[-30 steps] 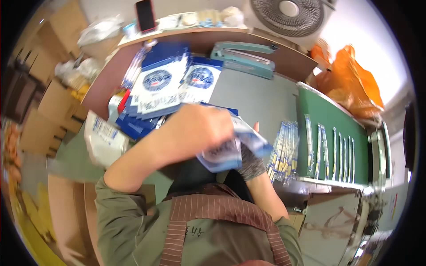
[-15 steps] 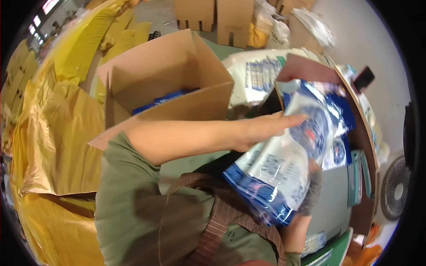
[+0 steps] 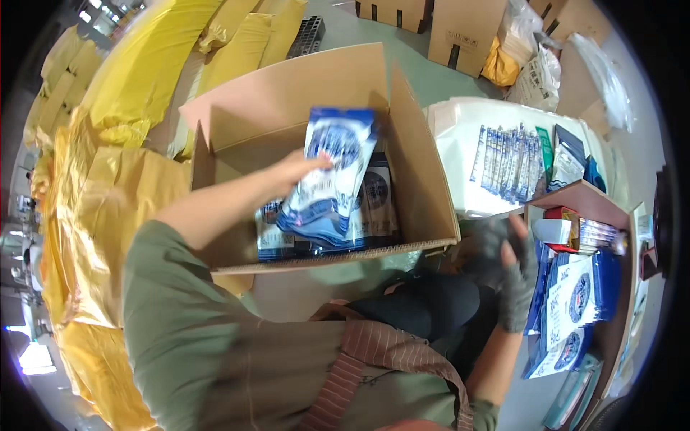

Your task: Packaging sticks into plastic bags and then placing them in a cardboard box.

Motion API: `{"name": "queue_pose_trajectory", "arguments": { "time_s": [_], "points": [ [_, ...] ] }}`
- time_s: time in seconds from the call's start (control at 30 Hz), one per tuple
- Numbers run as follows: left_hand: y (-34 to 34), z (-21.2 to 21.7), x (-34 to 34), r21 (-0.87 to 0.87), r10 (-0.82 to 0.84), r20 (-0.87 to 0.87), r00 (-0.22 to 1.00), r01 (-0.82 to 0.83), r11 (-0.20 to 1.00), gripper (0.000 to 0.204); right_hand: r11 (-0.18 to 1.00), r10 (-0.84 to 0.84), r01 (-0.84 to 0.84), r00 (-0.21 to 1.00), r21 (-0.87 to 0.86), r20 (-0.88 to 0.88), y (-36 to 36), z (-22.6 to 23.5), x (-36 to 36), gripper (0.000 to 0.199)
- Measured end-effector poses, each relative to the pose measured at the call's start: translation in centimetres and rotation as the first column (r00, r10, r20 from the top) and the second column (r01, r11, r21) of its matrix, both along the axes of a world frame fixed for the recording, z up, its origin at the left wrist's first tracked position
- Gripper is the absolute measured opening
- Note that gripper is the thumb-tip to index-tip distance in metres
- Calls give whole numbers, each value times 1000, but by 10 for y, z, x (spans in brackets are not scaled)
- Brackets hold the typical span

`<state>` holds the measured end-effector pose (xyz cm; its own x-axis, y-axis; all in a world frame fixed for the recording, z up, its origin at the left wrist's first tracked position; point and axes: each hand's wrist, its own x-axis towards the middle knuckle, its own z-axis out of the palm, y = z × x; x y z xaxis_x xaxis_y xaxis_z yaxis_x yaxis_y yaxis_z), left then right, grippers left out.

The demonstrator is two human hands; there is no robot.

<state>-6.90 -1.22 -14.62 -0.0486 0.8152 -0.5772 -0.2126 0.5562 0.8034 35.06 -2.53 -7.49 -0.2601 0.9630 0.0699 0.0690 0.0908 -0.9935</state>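
Observation:
My left hand (image 3: 300, 171) grips a stack of blue-and-white plastic packets (image 3: 327, 179) by its side, holding it tilted inside the open cardboard box (image 3: 424, 194). Beneath the stack, more packets (image 3: 377, 201) of a similar kind lie on the bottom of the box. To the right of the box, my right hand (image 3: 512, 276) wears a grey fingerless glove; its fingers are apart and nothing shows in them. Beside that hand, further blue-and-white packets (image 3: 571, 298) lie in a pile at the right.
A white sack (image 3: 460, 144) behind the right hand carries several slim packets (image 3: 507, 161). Yellow sacks (image 3: 154, 65) are heaped along the left. More cardboard boxes (image 3: 467, 36) stand at the back, and a brown board edge (image 3: 619, 352) runs along the right.
My left hand has carried the packets from the right side leftward into the cardboard box. My right hand has let go of them and is now apart. The view has turned left.

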Motion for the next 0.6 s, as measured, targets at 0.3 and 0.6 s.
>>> {"name": "queue_pose_trajectory", "arguments": {
  "time_s": [0.3,0.6],
  "points": [
    [-74,-256,-113,-232,158,-454,877,-287,929,70,851,-458,395,881,-346,-121,-71,-93,75,61],
    [-38,-349,-136,-556,-648,-739,182,377,740,53,778,-563,515,826,-360,-34,-127,-81,48,58]
  ]
}}
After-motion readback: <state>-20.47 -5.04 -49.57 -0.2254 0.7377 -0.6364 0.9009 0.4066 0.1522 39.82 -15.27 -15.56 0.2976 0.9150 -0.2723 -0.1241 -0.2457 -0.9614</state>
